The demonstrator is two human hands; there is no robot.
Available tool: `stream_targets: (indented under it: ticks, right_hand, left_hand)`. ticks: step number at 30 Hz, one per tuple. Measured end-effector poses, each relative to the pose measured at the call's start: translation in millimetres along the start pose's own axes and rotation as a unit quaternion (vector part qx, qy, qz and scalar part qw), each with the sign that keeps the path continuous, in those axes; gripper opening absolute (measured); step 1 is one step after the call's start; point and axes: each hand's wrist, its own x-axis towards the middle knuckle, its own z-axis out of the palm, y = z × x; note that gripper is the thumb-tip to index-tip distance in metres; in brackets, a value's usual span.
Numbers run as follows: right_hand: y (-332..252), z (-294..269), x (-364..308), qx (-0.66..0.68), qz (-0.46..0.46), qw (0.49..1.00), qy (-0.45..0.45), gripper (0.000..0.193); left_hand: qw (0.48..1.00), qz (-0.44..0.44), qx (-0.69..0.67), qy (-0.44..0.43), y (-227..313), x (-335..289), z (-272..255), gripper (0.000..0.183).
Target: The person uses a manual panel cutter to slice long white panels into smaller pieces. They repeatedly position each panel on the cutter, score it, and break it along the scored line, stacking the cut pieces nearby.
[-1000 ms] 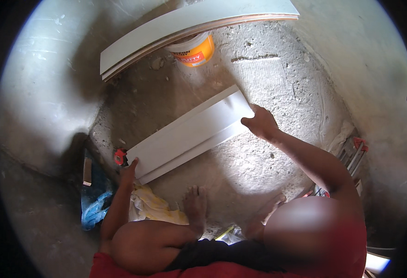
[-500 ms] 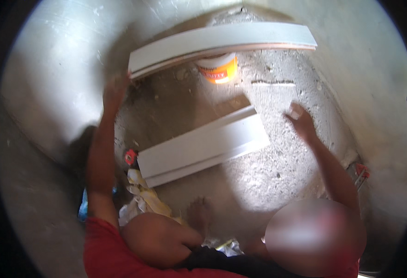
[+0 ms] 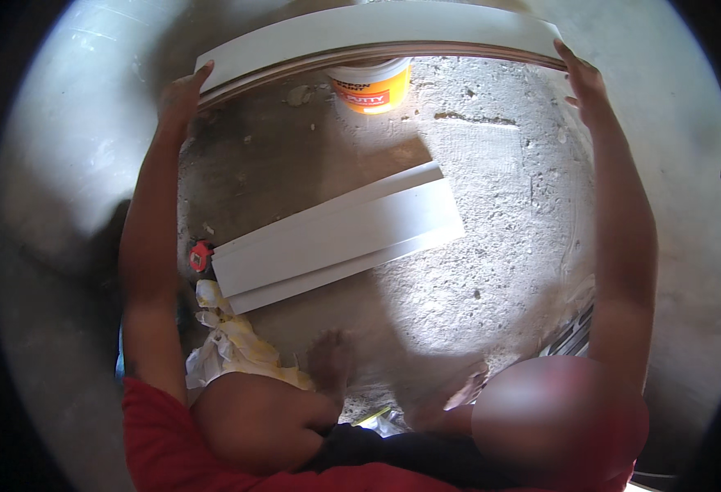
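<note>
A long stack of white-faced boards (image 3: 377, 26) with brown edges lies across a white and orange bucket (image 3: 373, 88) at the far side. My left hand (image 3: 182, 97) grips the stack's left end, one digit over the top and the others mostly hidden. Around the right end, my right hand (image 3: 587, 82) is closed, with some fingers showing below the edge. Between my arms, shorter white boards (image 3: 340, 238) lie overlapped at a slant on the floor.
A red tape measure (image 3: 200, 256) sits by the short boards' left end. Crumpled white and yellow sheeting (image 3: 241, 348) lies near my left knee. Grey metal strips (image 3: 571, 332) rest beside my right forearm. The rough concrete floor (image 3: 459, 303) meets walls on both sides.
My right hand has reached up and outward from over the floor and taken hold of the long stack's right end. The view has shifted, so the floor things appear slightly lower-left or higher.
</note>
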Motion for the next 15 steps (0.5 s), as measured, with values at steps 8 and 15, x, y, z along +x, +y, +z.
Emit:
stream_targets:
  ticks: [8,15]
  right_hand:
    - [4.1,13.7,-10.8,0.048,-0.002,0.993,0.110,0.069]
    - [17.6,-18.6,-63.6,0.157,-0.017,0.979,0.133,0.040]
  left_hand:
    - [0.985,-0.050,-0.149,0.069,-4.9,-6.0,2.3,0.063]
    - [0.947,-0.083,-0.296,-0.087,-33.6,-18.0,-15.4,0.043]
